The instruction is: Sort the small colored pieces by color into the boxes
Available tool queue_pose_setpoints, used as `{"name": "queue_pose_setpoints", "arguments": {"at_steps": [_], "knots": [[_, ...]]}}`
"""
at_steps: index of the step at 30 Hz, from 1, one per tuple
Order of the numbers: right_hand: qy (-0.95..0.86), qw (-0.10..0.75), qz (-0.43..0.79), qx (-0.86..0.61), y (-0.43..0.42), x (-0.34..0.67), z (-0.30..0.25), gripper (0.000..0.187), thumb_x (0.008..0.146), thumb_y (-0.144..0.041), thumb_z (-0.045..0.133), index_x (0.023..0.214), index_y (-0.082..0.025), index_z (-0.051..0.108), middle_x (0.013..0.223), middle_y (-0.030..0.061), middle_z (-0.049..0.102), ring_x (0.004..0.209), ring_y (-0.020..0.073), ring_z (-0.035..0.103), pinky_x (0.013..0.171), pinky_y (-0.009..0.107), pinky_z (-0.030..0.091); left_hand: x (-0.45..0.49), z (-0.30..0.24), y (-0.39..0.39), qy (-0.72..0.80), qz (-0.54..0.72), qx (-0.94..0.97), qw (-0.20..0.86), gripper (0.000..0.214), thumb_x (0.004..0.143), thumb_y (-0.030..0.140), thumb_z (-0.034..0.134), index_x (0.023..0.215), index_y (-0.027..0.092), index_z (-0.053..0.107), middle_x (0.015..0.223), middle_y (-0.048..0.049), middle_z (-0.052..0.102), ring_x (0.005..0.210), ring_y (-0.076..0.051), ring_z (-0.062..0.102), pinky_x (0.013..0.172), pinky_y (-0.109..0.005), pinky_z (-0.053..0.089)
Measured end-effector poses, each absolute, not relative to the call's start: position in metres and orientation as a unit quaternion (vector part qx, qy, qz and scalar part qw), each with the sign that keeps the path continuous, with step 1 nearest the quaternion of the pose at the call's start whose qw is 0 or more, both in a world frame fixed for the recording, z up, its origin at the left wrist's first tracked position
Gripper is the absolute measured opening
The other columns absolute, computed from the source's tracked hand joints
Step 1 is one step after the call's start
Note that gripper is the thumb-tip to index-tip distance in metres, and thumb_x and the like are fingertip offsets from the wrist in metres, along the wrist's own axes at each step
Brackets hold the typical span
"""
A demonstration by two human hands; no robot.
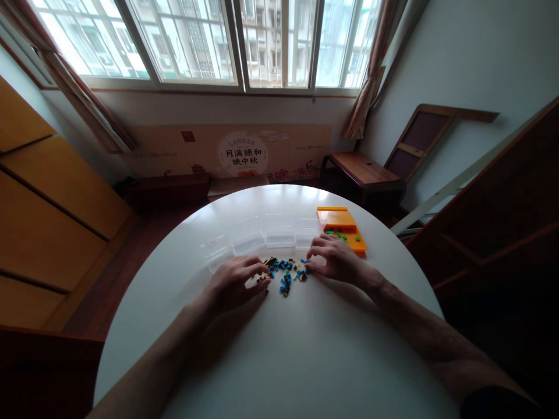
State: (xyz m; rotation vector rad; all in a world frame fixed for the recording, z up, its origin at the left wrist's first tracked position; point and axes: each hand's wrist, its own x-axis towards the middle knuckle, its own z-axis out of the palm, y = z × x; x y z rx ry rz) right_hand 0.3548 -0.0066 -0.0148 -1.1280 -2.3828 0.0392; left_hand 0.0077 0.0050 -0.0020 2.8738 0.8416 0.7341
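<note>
A loose pile of small building bricks [285, 281], mostly blue, with brown and yellow ones mixed in, lies on the white table between my hands. My left hand [233, 278] rests at the pile's left edge, its thumb and fingers apart around a few pieces. On the opposite edge, my right hand [336, 259] has its fingers spread and curved, the tips close to blue bricks; whether they touch is too small to tell. Just beyond that hand is an orange tray [338, 217] with several green bricks [344, 239] in its lower part, which the hand partly covers.
Several clear plastic boxes [280, 237] stand in a curved row behind the pile. The round white table [297, 361] ends in a curved edge on the far side. Beyond it are a wooden bench [364, 168], a printed cardboard panel [196, 148] and windows [187, 41].
</note>
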Motion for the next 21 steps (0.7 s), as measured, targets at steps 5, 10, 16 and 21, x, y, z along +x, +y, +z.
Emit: {"name": "queue_pose_setpoints", "arguments": {"at_steps": [5,10,16,21], "knots": [[-0.867,0.268,0.019,-0.42,-0.006,0.35,-0.022,0.005,0.1,-0.028,0.079,0.096,-0.026,0.08,0.106,0.0054,0.077,0.099,0.0244,0.066,0.094,0.039,0.051,0.008,-0.002,0.006,0.275,0.241,0.929,0.063,0.017,0.107,0.035,0.065,0.104,0.026,0.079,0.103,-0.0037,0.079,0.081,-0.017,0.072,0.074,-0.029,0.056],[-0.857,0.306,0.019,-0.413,-0.003,0.353,-0.022,0.009,0.105,-0.029,0.075,0.099,-0.025,0.081,0.105,0.0057,0.078,0.099,0.0245,0.067,0.094,0.039,0.052,0.009,0.0,0.005,0.277,0.24,0.929,0.06,0.019,0.107,0.035,0.064,0.103,0.026,0.08,0.105,-0.0042,0.079,0.083,-0.017,0.073,0.074,-0.029,0.057],[-0.78,0.394,0.0,-0.487,0.005,0.361,-0.022,0.012,0.108,-0.03,0.068,0.105,-0.026,0.079,0.099,0.0056,0.08,0.101,0.0273,0.07,0.1,0.044,0.053,0.009,0.0,0.003,0.282,0.238,0.928,0.042,0.018,0.107,0.034,0.064,0.104,0.025,0.079,0.106,-0.0048,0.08,0.082,-0.018,0.073,0.075,-0.031,0.056],[-0.766,0.405,0.012,-0.499,0.006,0.361,-0.024,0.016,0.107,-0.027,0.065,0.115,-0.025,0.079,0.103,0.0075,0.08,0.099,0.0276,0.072,0.1,0.046,0.057,0.009,0.0,0.004,0.281,0.23,0.931,0.045,0.019,0.108,0.035,0.062,0.104,0.026,0.079,0.106,-0.0048,0.08,0.085,-0.019,0.074,0.076,-0.031,0.057]]}}
